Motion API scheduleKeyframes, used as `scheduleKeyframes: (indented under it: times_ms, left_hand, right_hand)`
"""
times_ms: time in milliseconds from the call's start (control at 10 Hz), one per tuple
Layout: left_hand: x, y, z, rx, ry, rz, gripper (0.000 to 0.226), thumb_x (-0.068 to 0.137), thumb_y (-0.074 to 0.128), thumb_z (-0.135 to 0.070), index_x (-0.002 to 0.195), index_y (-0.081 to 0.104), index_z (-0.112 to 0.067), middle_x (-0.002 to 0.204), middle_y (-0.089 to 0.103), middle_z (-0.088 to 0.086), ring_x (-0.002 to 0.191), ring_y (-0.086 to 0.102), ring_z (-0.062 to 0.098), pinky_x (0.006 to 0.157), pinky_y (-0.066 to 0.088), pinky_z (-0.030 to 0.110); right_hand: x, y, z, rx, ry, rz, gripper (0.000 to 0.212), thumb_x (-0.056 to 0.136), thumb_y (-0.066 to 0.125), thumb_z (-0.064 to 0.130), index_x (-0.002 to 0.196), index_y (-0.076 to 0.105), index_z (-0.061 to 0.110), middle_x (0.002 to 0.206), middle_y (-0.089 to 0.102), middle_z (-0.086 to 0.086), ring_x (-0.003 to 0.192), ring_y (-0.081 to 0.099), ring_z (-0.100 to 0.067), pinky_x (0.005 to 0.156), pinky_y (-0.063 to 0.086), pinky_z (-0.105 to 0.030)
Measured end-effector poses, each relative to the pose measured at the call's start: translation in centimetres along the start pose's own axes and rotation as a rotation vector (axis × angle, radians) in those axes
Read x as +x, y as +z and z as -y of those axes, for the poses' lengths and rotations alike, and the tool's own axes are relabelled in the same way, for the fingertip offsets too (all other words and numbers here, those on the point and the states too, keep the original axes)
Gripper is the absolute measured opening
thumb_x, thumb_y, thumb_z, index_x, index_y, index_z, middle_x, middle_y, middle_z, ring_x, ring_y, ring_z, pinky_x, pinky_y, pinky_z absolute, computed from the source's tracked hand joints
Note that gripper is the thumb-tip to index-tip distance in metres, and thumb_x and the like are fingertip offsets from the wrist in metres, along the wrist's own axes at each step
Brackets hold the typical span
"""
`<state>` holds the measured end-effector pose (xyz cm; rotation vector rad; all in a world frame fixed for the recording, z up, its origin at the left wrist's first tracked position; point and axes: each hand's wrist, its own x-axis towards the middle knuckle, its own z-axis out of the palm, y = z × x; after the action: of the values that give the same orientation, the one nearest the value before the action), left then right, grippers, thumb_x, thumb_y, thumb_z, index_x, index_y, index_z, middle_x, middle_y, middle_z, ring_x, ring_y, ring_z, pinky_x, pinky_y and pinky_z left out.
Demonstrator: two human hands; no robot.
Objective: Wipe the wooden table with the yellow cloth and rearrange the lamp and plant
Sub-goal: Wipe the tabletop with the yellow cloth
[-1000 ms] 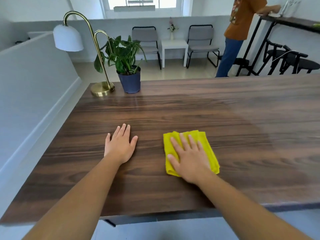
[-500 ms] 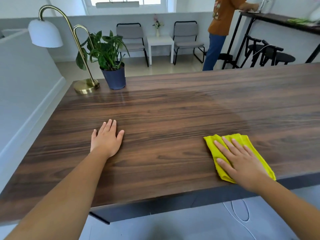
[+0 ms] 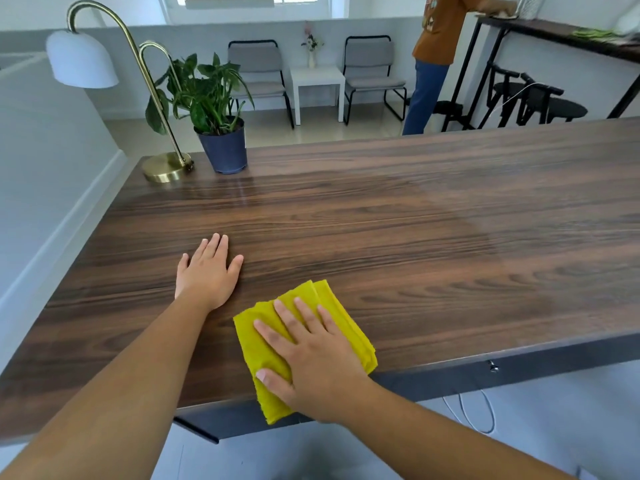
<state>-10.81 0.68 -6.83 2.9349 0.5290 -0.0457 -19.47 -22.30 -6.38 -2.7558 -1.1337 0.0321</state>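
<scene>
The right hand (image 3: 311,358) presses flat on the folded yellow cloth (image 3: 332,317) at the dark wooden counter (image 3: 415,237) near edge; the left hand (image 3: 207,275) rests open just beside. Best to keep even pressure, sweeping with the grain.

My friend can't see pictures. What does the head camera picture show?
A person's right hand presses a folded yellow cloth flat at the near edge of a wooden table, with the left hand resting flat beside it. A brass lamp and a potted plant stand together at the far left corner.
</scene>
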Motion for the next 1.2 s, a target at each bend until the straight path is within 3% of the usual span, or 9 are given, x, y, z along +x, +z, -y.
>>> scheduleKeyframes:
  times_ms: [100,200,300,400,600,800,1000,1100,1200]
  left_hand:
    - [0.0,-0.1,0.0,0.008,0.007,0.002,0.061,0.099,0.02,-0.049,0.153,0.011,-0.021,0.162,0.005,-0.005,0.149,0.003,0.014,0.12,0.005,0.043]
    - [-0.1,-0.1,-0.1,0.018,-0.001,0.005,0.061,0.099,0.018,-0.048,0.153,0.009,-0.021,0.162,0.005,-0.005,0.149,0.003,0.014,0.12,0.005,0.043]
    - [-0.2,-0.1,-0.2,0.016,-0.005,0.009,0.061,0.099,0.018,-0.048,0.153,0.009,-0.02,0.162,0.005,-0.004,0.149,0.002,0.014,0.12,0.005,0.044]
    - [-0.3,-0.2,-0.3,0.013,-0.008,0.01,0.061,0.099,0.018,-0.047,0.153,0.009,-0.02,0.162,0.004,-0.004,0.15,0.002,0.014,0.121,0.005,0.044]
    - [-0.3,-0.3,-0.4,0.012,-0.014,-0.01,0.06,0.099,0.019,-0.048,0.153,0.011,-0.021,0.162,0.006,-0.005,0.149,0.003,0.013,0.12,0.006,0.043]
    - [-0.4,-0.2,-0.3,-0.002,-0.012,-0.021,0.06,0.099,0.02,-0.048,0.153,0.01,-0.023,0.162,0.006,-0.007,0.149,0.003,0.011,0.12,0.006,0.04]
    - [-0.5,-0.4,-0.3,-0.011,-0.006,-0.018,0.06,0.099,0.02,-0.048,0.153,0.01,-0.023,0.162,0.006,-0.007,0.149,0.003,0.011,0.12,0.005,0.04]
    - [-0.4,-0.4,-0.2,-0.026,-0.003,-0.016,0.06,0.099,0.02,-0.048,0.153,0.01,-0.024,0.162,0.005,-0.007,0.149,0.002,0.011,0.12,0.005,0.041]
    - [-0.4,-0.5,-0.3,-0.029,0.003,-0.008,0.06,0.099,0.019,-0.048,0.153,0.009,-0.024,0.162,0.004,-0.007,0.149,0.001,0.011,0.12,0.005,0.041]
  right_hand:
    - [-2.9,-0.4,-4.5,-0.048,0.035,0.004,0.06,0.09,0.021,0.066,0.143,0.033,0.04,0.149,0.042,0.005,0.138,0.039,-0.024,0.11,0.029,-0.049]
    - [-7.2,-1.6,-11.9,-0.08,0.216,0.03,0.063,0.089,0.01,0.069,0.145,0.025,0.043,0.15,0.04,0.006,0.138,0.038,-0.026,0.113,0.025,-0.04]
    - [-10.1,-3.3,-18.2,-0.086,0.395,0.061,0.077,0.074,-0.013,0.08,0.143,0.003,0.049,0.156,0.009,0.014,0.148,0.011,-0.02,0.117,0.01,-0.039]
    - [-9.0,-4.1,-20.5,-0.101,0.504,0.126,0.079,0.064,-0.014,0.08,0.138,-0.015,0.052,0.158,-0.009,0.015,0.148,-0.006,-0.016,0.118,0.004,-0.038]
    - [1.7,-3.9,-20.6,-0.078,0.594,0.127,0.066,0.09,0.018,0.066,0.149,-0.001,0.04,0.162,-0.006,0.003,0.148,-0.004,-0.025,0.118,0.005,-0.047]
    - [11.2,-1.9,-12.0,-0.036,0.331,0.173,0.067,0.091,0.017,0.065,0.15,-0.002,0.039,0.161,-0.009,0.001,0.148,-0.01,-0.027,0.118,-0.001,-0.049]
    - [5.0,-1.8,-9.3,-0.04,-0.012,0.134,0.079,0.072,-0.006,0.077,0.146,-0.002,0.049,0.16,-0.007,0.013,0.147,-0.01,-0.016,0.117,-0.006,-0.038]
    - [1.0,-3.0,-13.8,-0.037,0.001,0.168,0.073,0.07,-0.01,0.08,0.14,-0.007,0.058,0.155,-0.012,0.022,0.145,-0.014,-0.01,0.116,-0.007,-0.031]
    - [1.8,-4.0,-19.4,-0.069,0.208,0.183,0.079,0.063,-0.017,0.086,0.136,-0.01,0.058,0.155,-0.009,0.019,0.148,-0.006,-0.014,0.119,0.002,-0.036]
